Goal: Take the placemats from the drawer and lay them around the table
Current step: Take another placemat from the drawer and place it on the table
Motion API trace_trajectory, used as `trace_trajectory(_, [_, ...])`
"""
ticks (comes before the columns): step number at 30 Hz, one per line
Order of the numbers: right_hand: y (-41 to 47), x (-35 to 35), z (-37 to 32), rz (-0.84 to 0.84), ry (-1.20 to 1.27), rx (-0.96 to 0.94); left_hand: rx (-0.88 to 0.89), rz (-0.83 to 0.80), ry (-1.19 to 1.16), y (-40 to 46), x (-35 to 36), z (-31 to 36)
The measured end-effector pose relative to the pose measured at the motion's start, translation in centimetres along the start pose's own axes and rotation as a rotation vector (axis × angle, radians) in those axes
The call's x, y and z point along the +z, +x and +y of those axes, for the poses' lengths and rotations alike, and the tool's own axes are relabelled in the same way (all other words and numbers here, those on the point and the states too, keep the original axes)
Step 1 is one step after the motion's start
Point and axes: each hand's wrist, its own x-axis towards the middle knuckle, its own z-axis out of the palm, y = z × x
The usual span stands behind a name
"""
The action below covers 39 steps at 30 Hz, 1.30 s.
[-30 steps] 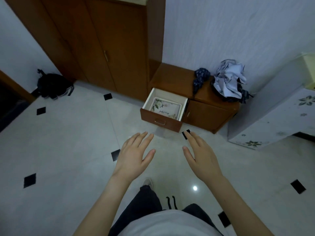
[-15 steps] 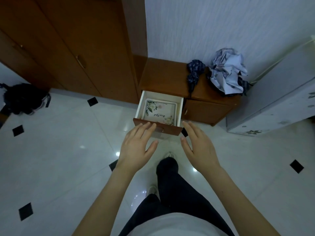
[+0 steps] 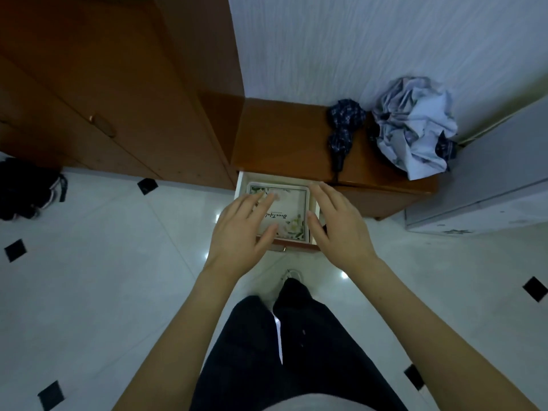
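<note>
Both hands are now reaching over the open drawer (image 3: 241, 185) at the centre of the frame, where half a second ago they were hovering short of its front panel, and the view is sitting closer above it. Inside, the placemats (image 3: 289, 213) are lying flat as a floral-printed stack, filling most of the drawer, so little slack is showing between the stack and the white walls. The left hand (image 3: 241, 232) is spreading straight fingers over the stack's left half; whether they are pressing on it I cannot tell. The right hand (image 3: 338, 226) is hanging over the drawer's right wall, fingers straight, its grip on nothing. Judging by this pose, each hand is heading for a side edge, to lift the stack level. Room is tight at the sides, freer at the near rim. Above the drawer the cabinet top (image 3: 281, 134) overhangs its back, so the stack will probably have to come up and toward the person. A folded umbrella (image 3: 342, 132) and crumpled cloth (image 3: 415, 126) are lying at upper right, well apart.
</note>
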Motion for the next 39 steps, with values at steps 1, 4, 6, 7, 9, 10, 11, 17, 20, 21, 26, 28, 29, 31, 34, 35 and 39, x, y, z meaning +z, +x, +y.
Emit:
trace_trajectory(1, [1.0, 0.4, 0.3, -0.001, -0.003, 0.005, 0.005, 0.005, -0.003, 1.2, 0.1, -0.4])
trace_trajectory(4, [3.8, 2.2, 1.6, 0.021, 0.005, 0.041, 0.037, 0.03, -0.032, 4.6, 1.4, -2.1])
trace_trajectory(6, [5.3, 3.8, 2.8, 0.041, 0.015, 0.071, 0.053, 0.014, -0.048, 6.5, 3.2, -4.1])
trace_trajectory(7, [6.0, 4.8, 3.5, 0.048, 0.021, 0.096, 0.055, -0.01, -0.054, 7.5, 4.5, -5.2])
trace_trajectory(9, [7.0, 7.6, 5.6, 0.051, 0.049, 0.147, 0.054, -0.065, -0.055, 9.4, 7.7, -8.0])
trace_trajectory(10, [7.4, 9.3, 6.9, 0.041, 0.069, 0.175, 0.05, -0.09, -0.055, 10.2, 9.6, -9.5])
trace_trajectory(11, [7.8, 11.0, 8.1, 0.026, 0.085, 0.203, 0.043, -0.114, -0.057, 10.9, 11.6, -10.9])
trace_trajectory(17, [9.1, 21.8, 14.9, -0.119, 0.204, 0.33, -0.061, -0.28, -0.101, 13.8, 23.0, -18.8])
trace_trajectory(20, [9.7, 26.9, 17.9, -0.183, 0.24, 0.354, -0.106, -0.4, -0.075, 14.5, 28.0, -21.7])
trace_trajectory(21, [9.9, 28.5, 18.7, -0.207, 0.249, 0.362, -0.13, -0.448, -0.076, 14.5, 29.6, -22.5])
trace_trajectory(26, [10.6, 35.4, 21.8, -0.346, 0.268, 0.429, -0.239, -0.738, -0.018, 14.8, 35.8, -25.2])
trace_trajectory(28, [10.7, 37.8, 22.9, -0.401, 0.237, 0.437, -0.281, -0.83, 0.063, 14.8, 37.3, -25.8])
trace_trajectory(29, [10.7, 38.9, 23.4, -0.433, 0.213, 0.436, -0.305, -0.856, 0.092, 14.8, 37.9, -26.0])
trace_trajectory(31, [10.5, 40.5, 24.2, -0.513, 0.155, 0.438, -0.349, -0.898, 0.115, 14.9, 38.8, -26.3])
trace_trajectory(34, [10.3, 42.1, 25.0, -0.61, 0.115, 0.469, -0.393, -0.933, 0.096, 14.9, 39.8, -26.4])
trace_trajectory(35, [10.2, 42.4, 25.1, -0.619, 0.113, 0.483, -0.412, -0.935, 0.083, 14.8, 40.0, -26.4])
trace_trajectory(39, [10.1, 42.9, 25.1, -0.629, 0.103, 0.504, -0.416, -0.915, 0.111, 14.4, 40.7, -26.3])
